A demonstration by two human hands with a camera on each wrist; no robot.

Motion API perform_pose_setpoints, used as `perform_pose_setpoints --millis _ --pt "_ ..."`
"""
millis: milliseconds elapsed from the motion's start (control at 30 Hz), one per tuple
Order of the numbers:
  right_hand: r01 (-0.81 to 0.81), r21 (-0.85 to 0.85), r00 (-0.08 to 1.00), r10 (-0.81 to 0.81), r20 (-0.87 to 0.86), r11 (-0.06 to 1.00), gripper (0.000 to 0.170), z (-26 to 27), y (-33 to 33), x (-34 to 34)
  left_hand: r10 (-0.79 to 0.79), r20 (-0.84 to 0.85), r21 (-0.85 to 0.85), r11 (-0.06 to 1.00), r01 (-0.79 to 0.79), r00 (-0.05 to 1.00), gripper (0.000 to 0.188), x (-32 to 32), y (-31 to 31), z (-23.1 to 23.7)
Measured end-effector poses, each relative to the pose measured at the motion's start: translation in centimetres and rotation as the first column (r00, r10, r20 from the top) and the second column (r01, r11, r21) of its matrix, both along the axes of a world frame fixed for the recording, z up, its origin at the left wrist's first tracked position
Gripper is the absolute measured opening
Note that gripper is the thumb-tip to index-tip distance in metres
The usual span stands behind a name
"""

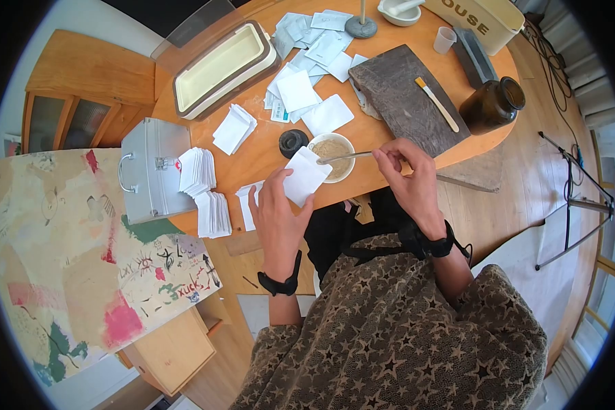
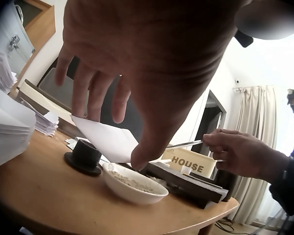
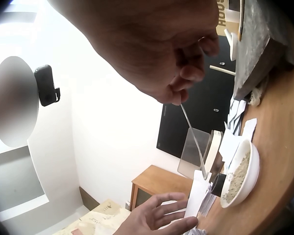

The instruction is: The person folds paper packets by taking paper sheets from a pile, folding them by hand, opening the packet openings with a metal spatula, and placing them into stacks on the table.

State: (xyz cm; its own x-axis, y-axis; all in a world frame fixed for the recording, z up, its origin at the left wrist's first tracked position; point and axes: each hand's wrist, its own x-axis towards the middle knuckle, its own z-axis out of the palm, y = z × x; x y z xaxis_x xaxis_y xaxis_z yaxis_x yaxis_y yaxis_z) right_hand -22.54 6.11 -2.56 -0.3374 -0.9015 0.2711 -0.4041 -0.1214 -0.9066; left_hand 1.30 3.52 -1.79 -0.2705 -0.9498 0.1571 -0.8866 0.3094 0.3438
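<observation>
My left hand holds a small white paper packet between thumb and fingers, beside a white bowl. Loose, grey-brown powdery material fills much of the bowl. In my right hand, thumb and fingertips pinch the end of a thin metal spatula or spoon. Its far tip is right at the packet's upper edge, over the bowl's left side in the head view. The right wrist view shows the thin tool slanting down to the packet.
A small black flanged pot stands left of the bowl. White packets are stacked by a silver case. Sachets lie farther back. A dark slab bears a brush; a brown jar stands right.
</observation>
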Motion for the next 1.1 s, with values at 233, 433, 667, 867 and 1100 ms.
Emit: perform_pose_setpoints --millis 233,433,667,867,1100 --pt "0.000 -0.009 1.000 0.000 -0.014 1.000 0.012 -0.32 0.02 -0.13 -0.025 -0.011 -0.019 1.000 0.025 1.000 0.063 -0.35 0.15 -0.15" --pt "0.001 -0.008 1.000 -0.001 -0.004 1.000 0.012 -0.12 0.05 -0.16 -0.040 -0.011 0.014 0.999 0.041 0.999 0.066 -0.32 0.31 -0.13" --pt "0.001 -0.008 1.000 -0.002 -0.007 1.000 0.012 -0.24 0.03 -0.16 -0.057 0.009 0.030 0.998 0.056 0.998 0.070 -0.70 0.54 0.35" --pt "0.001 -0.011 1.000 -0.001 -0.007 1.000 0.013 -0.26 0.08 -0.21 -0.079 0.016 0.013 0.997 0.078 0.997 0.071 -0.72 0.58 0.34" --pt "-0.009 0.014 0.998 0.008 0.055 1.000 0.011 -0.69 0.11 -0.45 -0.093 0.010 0.001 0.996 0.093 0.996 0.070 -0.76 0.42 0.17"
